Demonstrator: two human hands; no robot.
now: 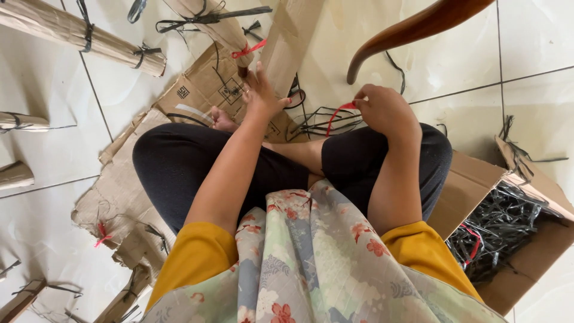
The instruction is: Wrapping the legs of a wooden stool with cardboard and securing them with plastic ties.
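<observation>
sitting cross-legged on a flattened cardboard sheet (119, 191) on pale floor tiles (48, 227), w/ my knees as the landmark. nearest me, right of my r knee, an open cardboard box (532, 251) full of dark grey straps (508, 227), w/ a red strip among them. left of my l knee, a small red tie (101, 234) lies on the torn cardboard edge.

just past my r knee, my right hand (385, 110) is clenched, pinching one end of a red strap (338, 113) that curves down toward loose black straps (323, 122) on the floor btwn my knees. just past my l knee, my left hand (263, 93) presses on a tall folded cardboard piece (287, 42), fingers spread along its edge; can't tell if it really grips it.

beyond that hand, a cardboard roll (218, 27) carries another red strap (248, 49) round its near end. farther off, left of my knees, more cardboard rolls (78, 36) tied w/ black straps. beyond my r knee, a curved brown wooden piece (412, 30).
</observation>
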